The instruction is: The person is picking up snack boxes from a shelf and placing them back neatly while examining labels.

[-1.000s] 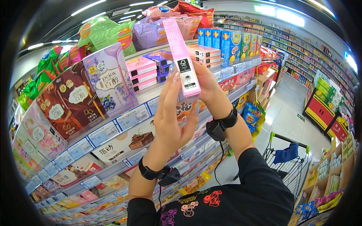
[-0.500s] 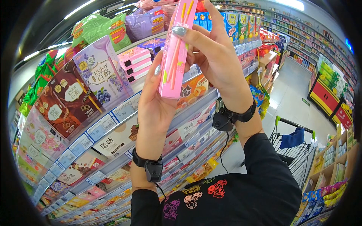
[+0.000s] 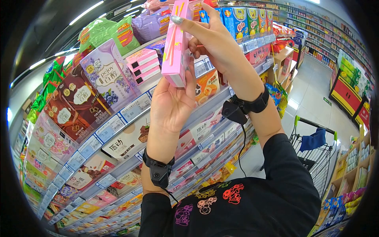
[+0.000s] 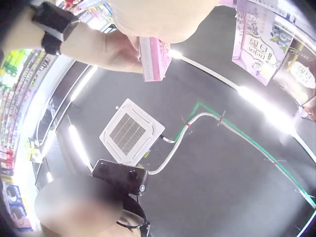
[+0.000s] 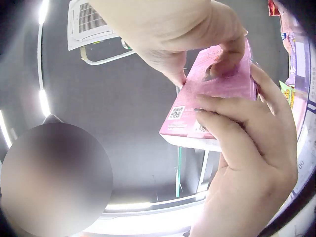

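A slim pink box of biscuit sticks [image 3: 176,43], with sticks pictured on its narrow side, is held up before the shelf. My left hand [image 3: 172,106] grips its lower end from beneath, fingers along one broad face. Higher up, my right hand [image 3: 221,44] has its thumb across the narrow side and bent fingers against the broad face. From the right wrist, the box's broad pink face [image 5: 190,106] shows a QR code near one corner, with fingers of both hands on it. In the left wrist view only the box's end [image 4: 154,59] shows beyond the hand.
Purple [image 3: 106,75] and brown Pejoy boxes [image 3: 82,96] line the shelf at left, above price labels [image 3: 110,128]. Small pink boxes [image 3: 143,65] are stacked behind the hands. Bagged snacks [image 3: 112,33] top the shelf. A shopping cart [image 3: 316,154] stands at right beside the aisle.
The box has turned from its end with black-and-white labels to the side with pictured sticks, then tilted slightly. The right hand has come round with its thumb on the box; the left now grips its lower end.
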Available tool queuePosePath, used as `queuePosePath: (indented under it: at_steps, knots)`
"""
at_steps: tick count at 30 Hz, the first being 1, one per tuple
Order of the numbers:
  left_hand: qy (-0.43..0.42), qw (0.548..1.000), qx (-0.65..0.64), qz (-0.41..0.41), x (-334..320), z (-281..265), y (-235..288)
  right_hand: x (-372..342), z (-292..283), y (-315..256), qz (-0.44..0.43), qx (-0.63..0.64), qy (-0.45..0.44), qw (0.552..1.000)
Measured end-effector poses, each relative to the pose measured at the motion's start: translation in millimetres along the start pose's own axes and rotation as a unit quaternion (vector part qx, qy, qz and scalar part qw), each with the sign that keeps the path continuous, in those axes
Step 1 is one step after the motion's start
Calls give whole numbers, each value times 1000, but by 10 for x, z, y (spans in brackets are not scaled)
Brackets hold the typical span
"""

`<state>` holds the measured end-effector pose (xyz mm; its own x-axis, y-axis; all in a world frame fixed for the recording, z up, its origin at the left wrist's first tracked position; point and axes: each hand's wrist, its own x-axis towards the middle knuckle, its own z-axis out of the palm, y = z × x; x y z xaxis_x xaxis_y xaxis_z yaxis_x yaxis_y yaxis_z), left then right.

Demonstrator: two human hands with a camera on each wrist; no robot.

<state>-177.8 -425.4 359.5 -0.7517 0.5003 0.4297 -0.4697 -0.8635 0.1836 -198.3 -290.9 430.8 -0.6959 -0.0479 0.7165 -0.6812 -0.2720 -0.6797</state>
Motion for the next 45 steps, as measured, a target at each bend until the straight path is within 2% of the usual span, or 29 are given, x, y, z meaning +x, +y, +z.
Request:
queuePosePath:
  at_steps: [2, 5, 8, 12, 15, 17, 23, 26, 29, 35, 39, 45]
  knots:
    - [17, 1000, 3, 11, 0, -17, -10, 16, -34, 111, -74, 52, -15, 996]
    - [43, 999, 21, 21, -12, -8, -46, 47, -88, 129, -19, 24, -52, 998]
    - [41, 999, 19, 16, -4, -55, -64, 52, -74, 174, -10, -7, -33, 999]
    - [34, 999, -1, -12, -1, -53, -81, 149, -92, 335, -63, -82, 17, 995]
    - [28, 999, -34, -18, -7, -5, -107, 139, -95, 301, -27, -49, -12, 998]
    - [43, 999, 4, -2, -25, 34, -123, 141, -141, 301, 15, -14, -49, 999]
    - [59, 996, 61, 9, -31, 7, -100, 161, -201, 430, 7, -16, -85, 996]
    - [65, 997, 45, -8, -37, 41, -91, 146, -195, 419, 36, -20, -85, 996]
    - [65, 997, 36, -16, -43, 47, -85, 96, -137, 362, 36, -36, -59, 997]
    - [72, 996, 53, -30, -63, 50, -53, 73, -139, 344, 40, -11, -73, 996]
    - [62, 994, 77, -45, -83, 68, -53, 129, -173, 399, 8, 2, -64, 998]
    - [68, 988, 136, -9, -87, 98, -59, 116, -155, 400, -3, 27, -56, 998]
